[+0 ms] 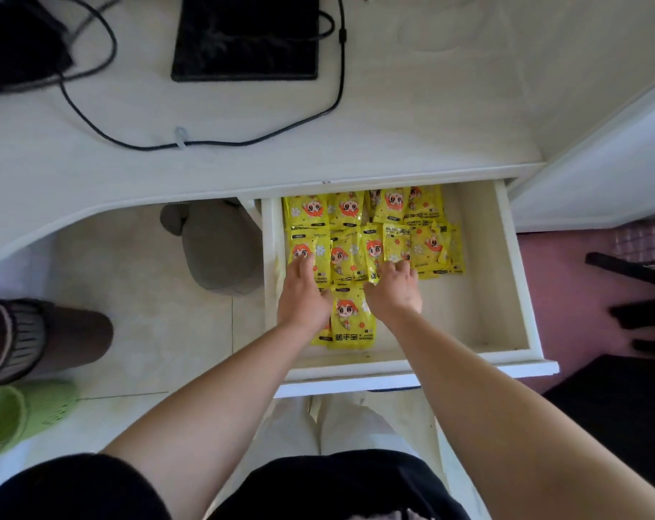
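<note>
Reaching with both arms stretched forward, forearms converging, into the open drawer (468,294). Resting the left hand (303,290) palm down, fingers straight and released, on the yellow packets (356,317) lying flat in the drawer's far left part. Setting the right hand (395,290) just beside it, fingertips bent onto the packets; grasping or not, impossible to tell.

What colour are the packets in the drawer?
Hand warmer packets: yellow with an orange-haired cartoon figure; head view.

front yellow packet (352,319): "暖手宝" + "hand warmer"; other packets (346,257) same print, mostly too small to read.
</note>
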